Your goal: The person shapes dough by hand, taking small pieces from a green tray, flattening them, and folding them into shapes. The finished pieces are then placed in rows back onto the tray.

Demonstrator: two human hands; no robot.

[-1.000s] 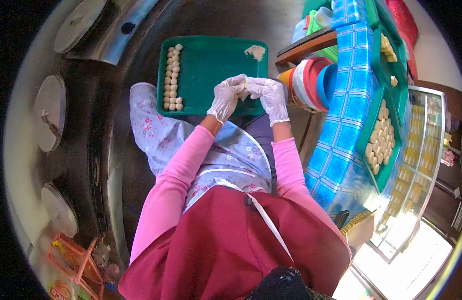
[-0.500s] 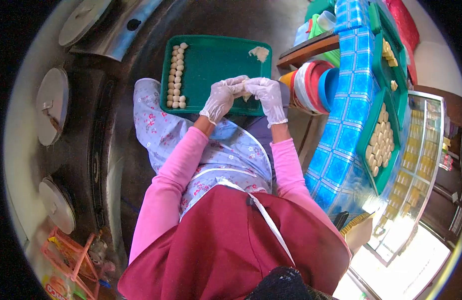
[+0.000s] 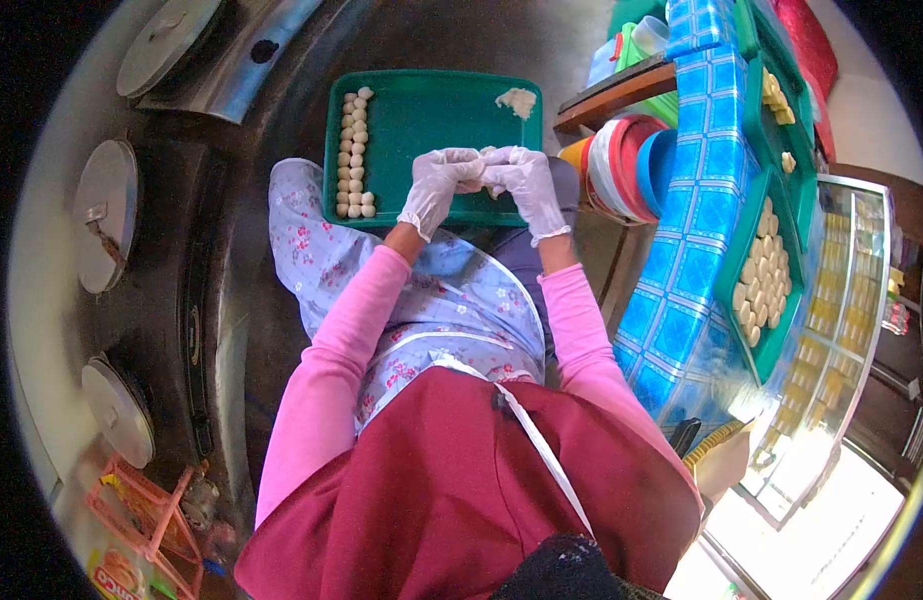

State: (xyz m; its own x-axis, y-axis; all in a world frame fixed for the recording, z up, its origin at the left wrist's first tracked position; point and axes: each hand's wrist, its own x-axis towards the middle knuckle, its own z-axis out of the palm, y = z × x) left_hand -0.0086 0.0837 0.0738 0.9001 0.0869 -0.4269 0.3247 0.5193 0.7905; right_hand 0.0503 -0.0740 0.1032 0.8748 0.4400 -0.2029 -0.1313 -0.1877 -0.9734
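Note:
Both hands wear thin whitish gloves and meet over the near edge of a green tray (image 3: 431, 105). My left hand (image 3: 441, 186) has its fingers closed at a small piece of pale dough (image 3: 488, 151), mostly hidden by the fingers. Opposite it, my right hand (image 3: 526, 185) pinches the same piece, fingertips against those of the left. Small round dough balls (image 3: 356, 147) stand in two rows along the tray's left side. A flattened, ragged lump of dough (image 3: 517, 101) lies in its far right corner.
On the right, a table with a blue checked cloth (image 3: 696, 200) bears green trays, one with many pale rounds (image 3: 763, 275). Stacked tubs (image 3: 621, 170) stand beside it. Round metal lids (image 3: 106, 215) line the left side; an orange rack (image 3: 146, 510) is at lower left.
My hands have shifted slightly, and the fingers have closed further over the dough, of which less shows below them. The rows of balls and the lump look the same.

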